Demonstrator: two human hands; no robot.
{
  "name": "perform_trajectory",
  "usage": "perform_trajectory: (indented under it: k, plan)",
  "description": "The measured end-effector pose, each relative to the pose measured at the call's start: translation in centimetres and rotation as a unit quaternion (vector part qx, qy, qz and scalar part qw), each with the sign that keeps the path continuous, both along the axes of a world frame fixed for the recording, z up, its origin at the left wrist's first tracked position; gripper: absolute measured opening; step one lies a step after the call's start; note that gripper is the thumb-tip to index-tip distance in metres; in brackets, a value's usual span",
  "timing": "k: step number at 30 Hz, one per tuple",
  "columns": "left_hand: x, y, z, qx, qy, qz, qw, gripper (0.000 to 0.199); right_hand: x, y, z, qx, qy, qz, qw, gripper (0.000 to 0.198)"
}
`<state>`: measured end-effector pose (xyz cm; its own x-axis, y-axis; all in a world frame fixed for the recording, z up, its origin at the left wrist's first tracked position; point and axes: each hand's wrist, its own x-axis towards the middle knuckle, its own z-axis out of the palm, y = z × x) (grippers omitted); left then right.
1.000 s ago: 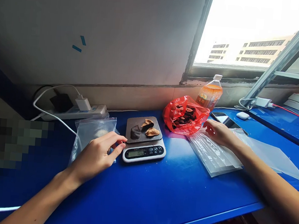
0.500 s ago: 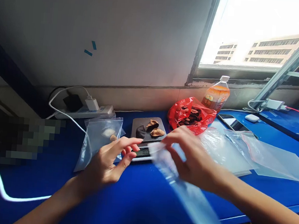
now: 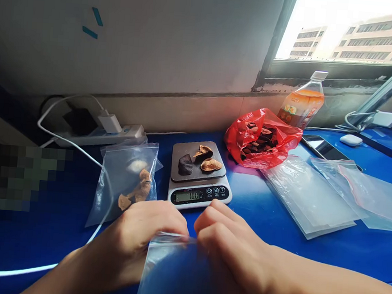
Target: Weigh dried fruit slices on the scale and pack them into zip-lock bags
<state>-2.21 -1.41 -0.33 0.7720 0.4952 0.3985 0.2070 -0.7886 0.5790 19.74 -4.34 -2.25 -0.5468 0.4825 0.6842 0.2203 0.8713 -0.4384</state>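
Note:
Between my two hands hangs a clear zip-lock bag [image 3: 172,276], pinched at its top edge. My left hand [image 3: 148,234] is closed on the bag's left part, its fingertips partly hidden. My right hand [image 3: 238,250] grips the upper right side with curled fingers. Just beyond them sits a kitchen scale [image 3: 199,195] whose display reads about 10.0. On its plate lie a dark dried piece [image 3: 185,164] and two brown curled dried pieces [image 3: 211,165], apart from my hands.
Left of the scale lies a filled zip-lock bag [image 3: 112,181], crossed by a white cable [image 3: 77,144]. A red plastic bag [image 3: 233,143] of dried pieces stands behind right, by a drink bottle [image 3: 301,103]. Flat clear bags [image 3: 314,201] and a phone [image 3: 328,148] lie right.
My right hand has brought the clear zip-lock bag down and in front of me. My left hand has gone from open to closed on it. The view has tilted down.

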Motion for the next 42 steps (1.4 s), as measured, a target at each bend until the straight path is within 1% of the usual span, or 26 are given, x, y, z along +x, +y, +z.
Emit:
perform_trajectory:
  k: [2, 4, 5, 6, 8, 11, 13, 15, 17, 19, 21, 22, 23, 25, 26, 27, 28, 29, 30, 31, 33, 34, 35, 36, 39, 42]
  plan:
    - [-0.3, 0.3, 0.2, 0.023, 0.019, -0.006, 1.000, 0.014, 0.2, -0.5, 0.4, -0.006, 0.017, 0.013, 1.000, 0.014]
    - [-0.5, 0.7, 0.3, 0.051, 0.040, 0.006, 0.998, 0.017, 0.4, -0.9, 0.6, -0.018, 0.046, 0.020, 0.999, 0.013]
    - [-0.5, 0.9, 0.4, 0.054, 0.055, 0.011, 0.997, 0.018, 0.6, -1.1, 0.7, -0.024, 0.055, 0.024, 0.998, 0.013]
    - [-0.6, 1.1, 0.5, 0.041, 0.070, 0.013, 0.997, 0.019, 0.7, -1.2, 0.8, -0.029, 0.054, 0.025, 0.998, 0.015]
    - [-0.6, 1.2, 0.9, -0.012, 0.080, 0.002, 0.997, 0.017, 0.9, -1.2, 0.8, -0.025, 0.032, 0.015, 0.999, 0.018]
    - [-0.7, 0.8, 1.8, -0.098, 0.070, 0.001, 0.993, 0.019, 0.8, -0.8, 0.5, -0.010, -0.046, -0.030, 0.998, 0.025]
    - [-1.0, 0.3, 2.6, -0.150, 0.072, 0.011, 0.986, 0.017, 0.6, -0.5, 0.3, 0.000, -0.079, -0.056, 0.995, 0.029]
    - [-1.3, 0.1, 3.3, -0.210, 0.071, 0.010, 0.975, 0.012, 0.5, -0.4, 0.3, -0.002, -0.084, -0.079, 0.993, 0.027]
    - [-1.6, 0.3, 3.7, -0.259, 0.058, -0.001, 0.964, 0.030, 0.6, -0.4, 0.6, -0.017, -0.073, -0.095, 0.993, 0.021]
    - [-1.7, 0.8, 3.6, -0.273, 0.046, -0.002, 0.961, 0.048, 0.7, -0.3, 0.9, -0.056, -0.080, -0.089, 0.991, 0.015]
    - [-1.6, 1.5, 3.3, -0.244, 0.042, 0.027, 0.968, 0.054, 0.9, 0.0, 1.1, -0.090, -0.103, -0.059, 0.989, 0.013]
    - [-1.5, 1.8, 3.1, -0.219, 0.041, 0.059, 0.973, 0.052, 0.9, 0.1, 1.0, -0.100, -0.109, -0.046, 0.988, 0.013]
    - [-1.5, 1.9, 3.0, -0.191, 0.041, 0.105, 0.975, 0.046, 0.9, 0.3, 0.8, -0.105, -0.105, -0.042, 0.988, 0.014]
    - [-1.5, 1.8, 2.8, -0.135, 0.044, 0.213, 0.967, 0.030, 0.8, 0.7, 0.4, -0.118, -0.065, -0.074, 0.988, 0.015]
    - [-1.5, 1.5, 2.7, -0.104, 0.051, 0.258, 0.959, 0.026, 0.7, 0.8, 0.3, -0.132, -0.038, -0.108, 0.985, 0.014]
    - [-1.5, 1.0, 2.7, -0.066, 0.060, 0.288, 0.954, 0.029, 0.5, 0.9, 0.2, -0.151, -0.012, -0.144, 0.978, 0.013]
    - [-1.5, 0.4, 2.6, -0.018, 0.072, 0.302, 0.950, 0.035, 0.2, 0.8, 0.2, -0.172, 0.010, -0.175, 0.969, 0.011]
    - [-1.5, -0.4, 2.4, 0.036, 0.088, 0.301, 0.949, 0.042, -0.2, 0.7, 0.4, -0.198, 0.028, -0.195, 0.960, 0.010]
    - [-1.3, -1.2, 2.1, 0.104, 0.095, 0.285, 0.948, 0.051, -0.6, 0.6, 0.7, -0.227, 0.043, -0.198, 0.953, 0.008]
    - [-1.2, -1.9, 1.8, 0.157, 0.112, 0.277, 0.941, 0.063, -1.1, 0.4, 1.0, -0.258, 0.055, -0.184, 0.947, 0.005]
    - [-0.7, -3.0, 0.9, 0.236, 0.128, 0.261, 0.927, 0.085, -2.2, -0.1, 1.7, -0.312, 0.074, -0.126, 0.939, 0.003]
    - [-0.4, -3.2, 0.6, 0.251, 0.142, 0.254, 0.923, 0.088, -2.6, -0.3, 1.9, -0.318, 0.080, -0.097, 0.940, 0.006]
    - [-0.2, -3.2, 0.4, 0.255, 0.150, 0.246, 0.923, 0.087, -3.0, -0.5, 2.1, -0.306, 0.082, -0.078, 0.945, 0.007]
    - [-0.1, -3.1, 0.2, 0.249, 0.156, 0.238, 0.926, 0.083, -3.3, -0.6, 2.1, -0.276, 0.083, -0.066, 0.955, 0.008]
    - [-0.1, -2.2, 0.6, 0.189, 0.161, 0.213, 0.945, 0.071, -3.3, -0.7, 1.8, -0.167, 0.069, -0.018, 0.983, 0.010]
    - [-0.5, -1.5, 1.3, 0.126, 0.152, 0.197, 0.960, 0.073, -2.4, 0.1, 1.5, -0.098, 0.066, 0.073, 0.990, 0.020]
